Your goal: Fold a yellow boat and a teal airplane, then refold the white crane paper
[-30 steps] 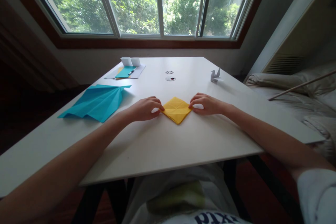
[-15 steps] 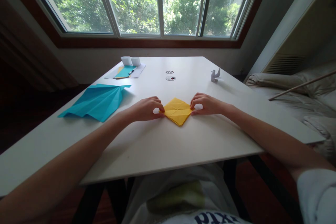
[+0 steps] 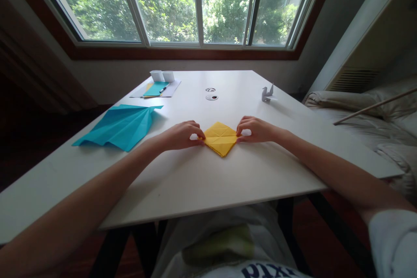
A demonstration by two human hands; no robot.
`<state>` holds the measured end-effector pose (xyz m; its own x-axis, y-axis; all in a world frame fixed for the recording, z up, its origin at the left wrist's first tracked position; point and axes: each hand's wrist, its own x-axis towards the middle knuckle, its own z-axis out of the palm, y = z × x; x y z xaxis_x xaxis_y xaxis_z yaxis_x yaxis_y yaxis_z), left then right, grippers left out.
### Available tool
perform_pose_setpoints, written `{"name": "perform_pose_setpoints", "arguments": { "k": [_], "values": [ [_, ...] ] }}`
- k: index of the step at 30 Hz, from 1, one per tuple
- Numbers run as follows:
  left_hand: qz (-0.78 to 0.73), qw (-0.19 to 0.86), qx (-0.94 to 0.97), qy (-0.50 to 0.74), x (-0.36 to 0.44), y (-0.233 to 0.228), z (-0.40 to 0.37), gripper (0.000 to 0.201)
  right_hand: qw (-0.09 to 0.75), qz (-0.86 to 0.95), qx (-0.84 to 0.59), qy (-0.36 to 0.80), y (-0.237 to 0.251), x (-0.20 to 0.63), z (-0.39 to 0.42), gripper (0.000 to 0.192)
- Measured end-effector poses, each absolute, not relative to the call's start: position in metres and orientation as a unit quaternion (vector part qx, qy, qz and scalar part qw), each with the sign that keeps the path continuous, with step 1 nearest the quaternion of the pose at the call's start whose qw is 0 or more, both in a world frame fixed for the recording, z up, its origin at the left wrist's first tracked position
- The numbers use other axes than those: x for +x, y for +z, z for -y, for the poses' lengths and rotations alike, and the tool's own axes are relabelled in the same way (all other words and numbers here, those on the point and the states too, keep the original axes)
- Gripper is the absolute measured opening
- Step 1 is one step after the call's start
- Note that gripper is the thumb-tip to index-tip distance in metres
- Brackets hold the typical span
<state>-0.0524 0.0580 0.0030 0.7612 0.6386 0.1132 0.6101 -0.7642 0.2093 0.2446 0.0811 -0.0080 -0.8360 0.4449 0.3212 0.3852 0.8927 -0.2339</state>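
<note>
Though partly hidden, perhaps "pixi" on shirt (image 3: 257, 269).

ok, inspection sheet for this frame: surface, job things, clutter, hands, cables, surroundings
Surface: white table, matte.
Job's things: yellow paper, folded to a diamond, lying flat.
Clutter: blue folded paper at left; white paper crane at right; sheets and a pen plus two white cups at far side; round port in tabletop.
Hands: left hand pinches diamond's left corner; right hand pinches right corner.
Cables: nothing seen.
Surroundings: window with trees; bedding at right.
</note>
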Motion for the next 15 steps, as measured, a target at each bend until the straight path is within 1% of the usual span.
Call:
{"name": "perform_pose_setpoints", "arguments": {
  "k": [9,15],
  "values": [
    [-0.335,0.104,0.93,0.112,-0.0503,0.0062,-0.0542,0.031,0.173,0.957,-0.222,0.067,-0.0077,0.2437,-0.0808,0.027],
    [-0.343,0.099,0.927,0.116,-0.0477,0.0036,-0.0541,0.029,0.177,0.955,-0.23,0.062,-0.0084,0.2426,-0.0798,0.03]
  ]
}}
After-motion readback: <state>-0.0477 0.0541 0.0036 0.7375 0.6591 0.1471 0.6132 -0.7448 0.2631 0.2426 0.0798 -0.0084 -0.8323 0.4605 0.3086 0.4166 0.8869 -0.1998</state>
